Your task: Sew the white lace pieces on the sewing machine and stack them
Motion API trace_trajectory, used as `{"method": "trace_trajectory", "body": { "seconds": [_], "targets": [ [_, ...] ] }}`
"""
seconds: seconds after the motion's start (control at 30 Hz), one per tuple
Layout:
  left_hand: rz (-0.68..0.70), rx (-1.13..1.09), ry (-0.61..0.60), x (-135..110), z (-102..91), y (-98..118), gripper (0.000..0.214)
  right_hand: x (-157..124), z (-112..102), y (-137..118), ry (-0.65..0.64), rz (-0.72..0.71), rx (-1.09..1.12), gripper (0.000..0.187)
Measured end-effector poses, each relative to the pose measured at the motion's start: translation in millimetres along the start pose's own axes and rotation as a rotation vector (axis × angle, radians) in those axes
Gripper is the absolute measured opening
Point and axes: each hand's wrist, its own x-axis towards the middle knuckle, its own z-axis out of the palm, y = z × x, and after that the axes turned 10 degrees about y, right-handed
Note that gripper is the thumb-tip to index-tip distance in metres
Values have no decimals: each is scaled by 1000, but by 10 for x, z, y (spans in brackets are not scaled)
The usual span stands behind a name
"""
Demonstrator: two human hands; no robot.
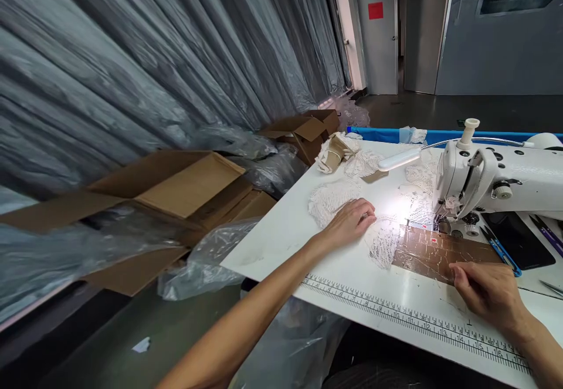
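Right hand (492, 295): grip narrow, fingers curled at the near edge of the brown plate (422, 254); contents cannot be determined. Left hand (349, 222): grip narrow beside the white lace (383, 245) on the tabletop (272, 254); hold unconfirmed. Work appears unfinished: lace extends toward the sewing machine (497, 172); bundled lace (336, 151) lies beyond, completion unclear.

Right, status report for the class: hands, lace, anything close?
Left hand curled at white lace; right hand curled by brown plate. Lace lies lit beside plate. Blue-handled tool close to right hand.
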Motion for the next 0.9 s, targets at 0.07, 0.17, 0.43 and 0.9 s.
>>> {"method": "trace_trajectory", "body": {
  "seconds": [0.07,0.17,0.43,0.9],
  "targets": [
    [-20,-31,1,-34,-15,80,18,21,10,-24,-29,87,68,17],
    [-108,-283,-20,-128,-7,288,17,73,45,-76,-197,352,160,26],
    [-139,-878,-199,-334,159,840,14,124,282,-259,-330,623,513,31],
    [-42,86,217,18,-183,3,27,186,262,80,-503,814,160,49]
  ]
}}
